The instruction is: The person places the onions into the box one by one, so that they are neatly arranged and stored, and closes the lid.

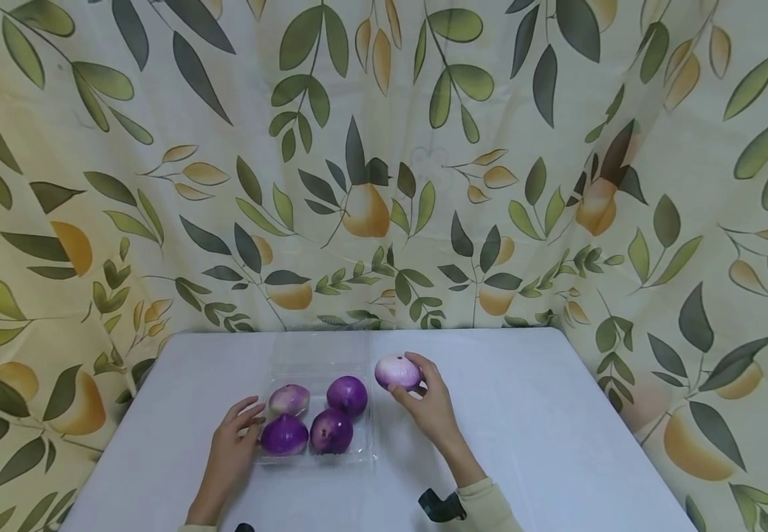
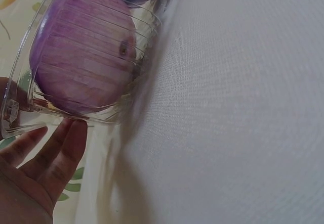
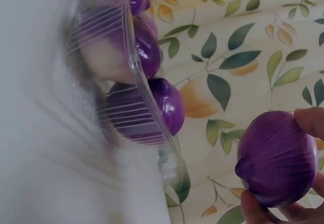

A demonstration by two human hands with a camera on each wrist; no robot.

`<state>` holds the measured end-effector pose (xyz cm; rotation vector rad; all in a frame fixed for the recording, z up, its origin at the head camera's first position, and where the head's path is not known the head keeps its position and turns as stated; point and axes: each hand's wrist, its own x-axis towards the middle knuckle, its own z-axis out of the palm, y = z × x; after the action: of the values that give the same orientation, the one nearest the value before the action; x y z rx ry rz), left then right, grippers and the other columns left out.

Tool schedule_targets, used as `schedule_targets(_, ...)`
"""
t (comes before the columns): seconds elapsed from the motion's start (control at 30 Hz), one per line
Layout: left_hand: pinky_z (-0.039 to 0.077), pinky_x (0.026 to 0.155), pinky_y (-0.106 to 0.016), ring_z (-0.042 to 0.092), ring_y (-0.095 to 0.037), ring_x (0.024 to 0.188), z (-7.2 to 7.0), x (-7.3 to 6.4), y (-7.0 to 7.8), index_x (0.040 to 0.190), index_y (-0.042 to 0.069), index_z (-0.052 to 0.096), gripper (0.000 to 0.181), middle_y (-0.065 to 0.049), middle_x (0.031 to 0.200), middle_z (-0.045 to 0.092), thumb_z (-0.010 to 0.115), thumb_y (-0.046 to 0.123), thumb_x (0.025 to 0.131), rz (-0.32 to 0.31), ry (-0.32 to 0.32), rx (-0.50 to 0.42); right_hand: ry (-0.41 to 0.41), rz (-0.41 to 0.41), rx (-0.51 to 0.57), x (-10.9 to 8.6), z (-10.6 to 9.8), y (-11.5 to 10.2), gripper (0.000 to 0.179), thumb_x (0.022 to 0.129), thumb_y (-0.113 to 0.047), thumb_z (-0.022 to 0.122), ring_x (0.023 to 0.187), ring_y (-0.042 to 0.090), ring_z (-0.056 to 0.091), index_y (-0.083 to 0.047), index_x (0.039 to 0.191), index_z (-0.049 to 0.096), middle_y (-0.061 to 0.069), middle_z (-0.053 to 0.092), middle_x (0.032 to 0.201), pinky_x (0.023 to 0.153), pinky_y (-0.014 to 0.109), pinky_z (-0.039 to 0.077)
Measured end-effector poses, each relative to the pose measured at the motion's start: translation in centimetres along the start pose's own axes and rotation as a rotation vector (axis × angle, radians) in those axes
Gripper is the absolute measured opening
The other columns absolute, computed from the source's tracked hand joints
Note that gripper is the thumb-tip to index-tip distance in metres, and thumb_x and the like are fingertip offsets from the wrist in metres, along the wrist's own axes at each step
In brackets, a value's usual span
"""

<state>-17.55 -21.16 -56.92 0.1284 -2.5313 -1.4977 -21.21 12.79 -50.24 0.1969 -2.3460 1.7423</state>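
A clear plastic clamshell box (image 1: 372, 436) lies on the table with several purple onions in it, among them a paler one (image 1: 289, 400) at the back left and a dark one (image 1: 331, 431) at the front right. My left hand (image 1: 231, 443) is at the box's left side, fairly straight fingers touching its edge; the left wrist view shows an onion (image 2: 83, 49) through the ribbed wall. Just right of the box, my right hand (image 1: 432, 403) grips another onion (image 1: 397, 372) between thumb and fingers, raised off the table. That onion's pointed tip shows in the right wrist view.
The box's transparent lid (image 1: 320, 349) is folded back toward the far table edge. A white cloth covers the table (image 1: 523, 421). Behind and at both sides hangs a leaf-and-fruit patterned curtain (image 1: 384, 288). A dark wrist device (image 1: 441, 506) sits by the right sleeve.
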Motion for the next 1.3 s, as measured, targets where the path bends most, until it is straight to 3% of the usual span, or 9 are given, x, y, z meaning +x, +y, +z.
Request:
schedule_targets(0.73, 0.057, 0.070, -0.015, 0.065, -0.033, 0.111, 0.1, -0.2, -0.3, 0.130, 0.001, 0.061, 0.037, -0.013, 0.140, 0.054, 0.050, -0.001, 0.094, -0.013, -0.004, -0.015, -0.043, -0.018, 0.033, -1.2, 1.4, -1.5, 0.060, 0.081, -0.015, 0.080, 0.125, 0.029, 0.055, -0.013, 0.135, 0.054, 0.010, 0.050, 0.142, 0.100, 0.041, 0.053)
schedule_targets(1.07, 0.057, 0.070, -0.015, 0.065, -0.030, 0.111, 0.0, -0.2, -0.2, 0.128, 0.001, 0.063, 0.036, -0.009, 0.143, 0.052, 0.050, 0.002, 0.094, -0.010, 0.001, 0.000, -0.082, -0.046, 0.015, -2.5, 1.4, -5.9, 0.059, 0.081, -0.005, 0.075, 0.121, 0.034, 0.056, 0.003, 0.135, 0.051, 0.021, 0.051, 0.140, 0.097, 0.041, 0.055)
schedule_targets(1.17, 0.057, 0.070, -0.015, 0.065, -0.031, 0.111, 0.0, -0.1, -0.2, 0.127, 0.000, 0.063, 0.035, -0.009, 0.142, 0.053, 0.050, 0.001, 0.094, -0.001, 0.009, -0.004, -0.096, -0.043, 0.008, -2.6, 1.7, -5.8, 0.060, 0.082, -0.005, 0.075, 0.122, 0.033, 0.056, 0.002, 0.136, 0.051, 0.020, 0.050, 0.140, 0.097, 0.040, 0.055)
schedule_targets(1.3, 0.057, 0.070, -0.015, 0.065, -0.031, 0.110, 0.1, -0.1, -0.2, 0.126, 0.000, 0.064, 0.035, -0.009, 0.142, 0.053, 0.051, 0.000, 0.094, 0.012, 0.015, 0.002, -0.088, -0.056, 0.027, -2.3, 2.5, -3.9, 0.060, 0.082, -0.008, 0.076, 0.124, 0.032, 0.055, -0.003, 0.136, 0.051, 0.017, 0.050, 0.141, 0.098, 0.043, 0.055)
